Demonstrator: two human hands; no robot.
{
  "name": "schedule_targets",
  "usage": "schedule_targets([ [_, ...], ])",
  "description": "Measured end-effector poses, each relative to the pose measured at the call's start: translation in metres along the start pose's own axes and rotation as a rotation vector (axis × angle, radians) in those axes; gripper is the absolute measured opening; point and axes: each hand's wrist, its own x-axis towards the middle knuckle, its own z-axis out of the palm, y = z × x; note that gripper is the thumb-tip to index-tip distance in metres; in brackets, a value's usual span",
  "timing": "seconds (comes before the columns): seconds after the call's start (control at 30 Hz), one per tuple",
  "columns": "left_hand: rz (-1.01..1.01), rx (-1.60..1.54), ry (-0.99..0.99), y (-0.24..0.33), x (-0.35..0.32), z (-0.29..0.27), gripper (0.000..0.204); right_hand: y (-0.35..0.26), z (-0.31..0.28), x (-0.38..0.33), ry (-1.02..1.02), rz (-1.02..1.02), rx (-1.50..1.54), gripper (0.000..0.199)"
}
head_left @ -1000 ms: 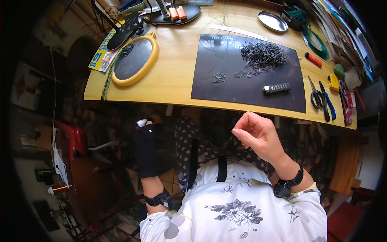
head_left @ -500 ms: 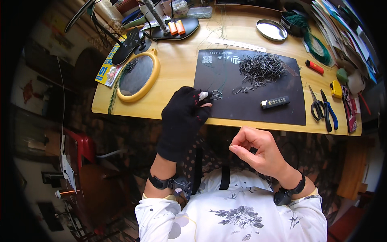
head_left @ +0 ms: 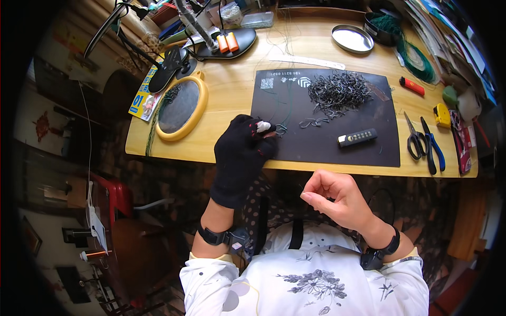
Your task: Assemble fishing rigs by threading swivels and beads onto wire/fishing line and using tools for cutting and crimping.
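My left hand (head_left: 241, 154) wears a black glove with a pale fingertip showing. It reaches onto the front left corner of the black mat (head_left: 327, 150), its fingertips pinched on a small dark thread loop (head_left: 279, 129). A few more loops (head_left: 312, 122) lie just right of it, and a heap of dark thread pieces (head_left: 338, 92) sits farther back on the mat. My bare right hand (head_left: 337, 199) hovers below the table's front edge over my lap. Its thumb and forefinger are pressed together; anything between them is too thin to see.
A small black bar-shaped device (head_left: 357, 138) lies on the mat. Scissors (head_left: 414, 138), blue-handled pliers (head_left: 432, 147), a yellow tape measure (head_left: 441, 115) and a red lighter (head_left: 411, 86) lie to the right. At the left lies a yellow-rimmed oval (head_left: 179, 108); a metal dish (head_left: 352, 38) and green cord (head_left: 416, 55) are at the back.
My left hand rose from my lap onto the mat's front left corner and now stays at the loops. My right hand sank lower toward my lap, still pinched.
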Motion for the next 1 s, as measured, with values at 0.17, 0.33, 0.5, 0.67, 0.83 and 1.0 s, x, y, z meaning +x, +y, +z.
schedule_targets([
  [0.17, 0.012, 0.083, 0.165, 0.011, -0.033, -0.01, 0.027, 0.003, 0.008, 0.001, -0.015, 0.127, 0.247, 0.012],
  [0.33, -0.039, -0.028, 0.228, 0.025, -0.084, -0.015, 0.027, 0.013, 0.029, 0.009, -0.03, 0.183, 0.449, 0.013],
  [0.5, -0.127, -0.13, 0.187, 0.027, -0.121, -0.015, 0.027, 0.023, 0.053, 0.015, -0.051, 0.201, 0.474, 0.015],
  [0.67, -0.108, -0.16, 0.207, 0.021, -0.133, -0.021, 0.028, 0.025, 0.064, 0.016, -0.049, 0.177, 0.469, 0.014],
  [0.83, -0.099, -0.145, 0.213, 0.018, -0.138, -0.022, 0.03, 0.024, 0.069, 0.014, -0.047, 0.153, 0.43, 0.017],
  [1.0, -0.044, -0.164, 0.19, 0.018, -0.14, -0.025, 0.037, 0.025, 0.071, 0.013, -0.053, 0.143, 0.434, 0.017],
])
